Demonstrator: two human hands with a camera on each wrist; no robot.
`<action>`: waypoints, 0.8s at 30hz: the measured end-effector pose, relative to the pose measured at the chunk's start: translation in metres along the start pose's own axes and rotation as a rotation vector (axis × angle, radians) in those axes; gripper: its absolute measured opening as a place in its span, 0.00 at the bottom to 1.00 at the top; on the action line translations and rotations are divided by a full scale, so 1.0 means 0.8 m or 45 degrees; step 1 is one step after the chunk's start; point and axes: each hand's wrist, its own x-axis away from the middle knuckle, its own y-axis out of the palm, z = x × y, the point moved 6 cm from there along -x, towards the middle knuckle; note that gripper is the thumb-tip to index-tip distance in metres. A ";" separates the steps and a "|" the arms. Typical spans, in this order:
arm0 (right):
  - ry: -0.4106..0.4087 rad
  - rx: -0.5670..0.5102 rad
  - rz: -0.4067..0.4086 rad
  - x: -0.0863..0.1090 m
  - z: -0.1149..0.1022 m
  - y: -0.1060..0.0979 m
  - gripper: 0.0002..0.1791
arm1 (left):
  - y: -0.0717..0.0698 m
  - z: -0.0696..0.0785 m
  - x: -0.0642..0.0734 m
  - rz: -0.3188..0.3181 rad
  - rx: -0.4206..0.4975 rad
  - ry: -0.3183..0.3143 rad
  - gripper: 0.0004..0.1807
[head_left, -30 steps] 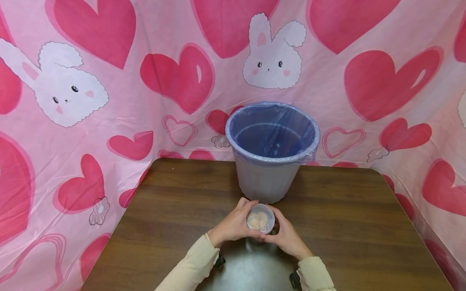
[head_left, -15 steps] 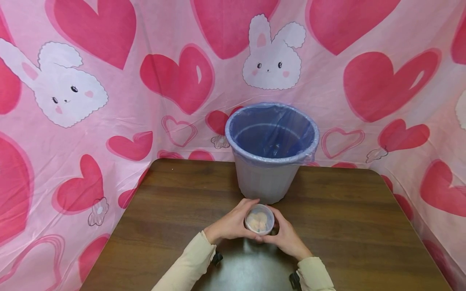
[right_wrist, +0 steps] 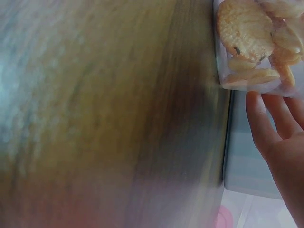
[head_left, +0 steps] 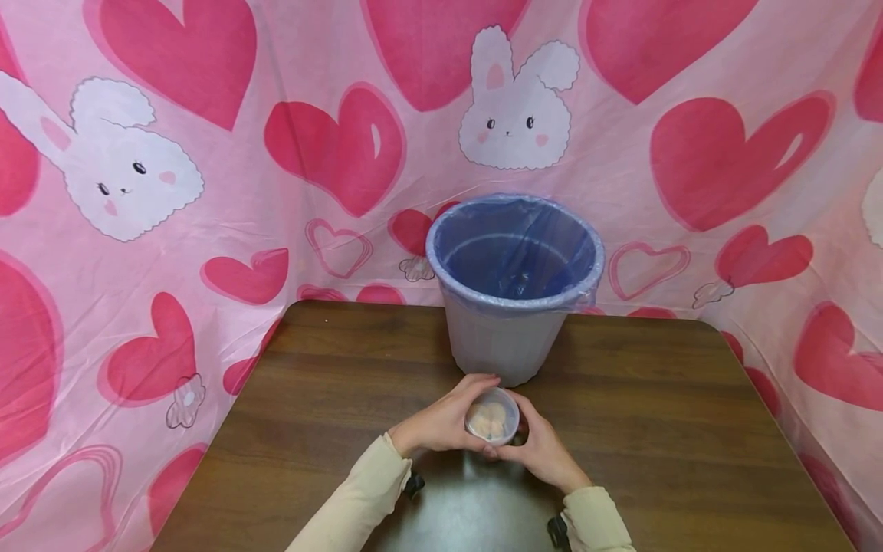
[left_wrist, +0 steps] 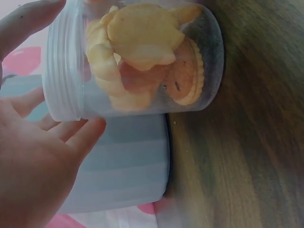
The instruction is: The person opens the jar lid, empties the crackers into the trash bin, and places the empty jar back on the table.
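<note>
A clear plastic jar [head_left: 493,416] of cookies stands upright between both hands, its base close to the tabletop in the wrist views. My left hand [head_left: 436,420] grips the jar around its ridged screw lid [left_wrist: 64,66], thumb on the near side and fingers on the far side. From the right, my right hand [head_left: 541,451] holds the jar lower down, its fingers [right_wrist: 280,116] against the clear wall. Inside are several pale biscuits [left_wrist: 142,38] and browner, scallop-edged round ones [left_wrist: 186,76]. The lid is on the jar.
Just behind the jar stands a pale waste bin [head_left: 507,345] with a blue plastic liner [head_left: 513,303] folded over its rim. The brown wooden table [head_left: 331,383] reaches back to a pink heart-and-rabbit curtain [head_left: 428,153], which hangs on the sides as well.
The left hand's fingers have moved slightly to the right around the lid's far side. The jar and right hand stay almost in place.
</note>
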 end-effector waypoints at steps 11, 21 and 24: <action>-0.015 0.035 0.027 -0.006 0.037 0.003 0.47 | 0.002 -0.006 -0.002 -0.035 0.004 -0.077 0.52; 0.002 0.030 0.018 -0.008 0.042 0.003 0.48 | 0.004 -0.007 -0.001 -0.010 -0.011 -0.105 0.51; 0.005 0.043 0.019 -0.008 0.040 0.003 0.48 | 0.003 -0.005 -0.001 0.000 -0.008 -0.115 0.51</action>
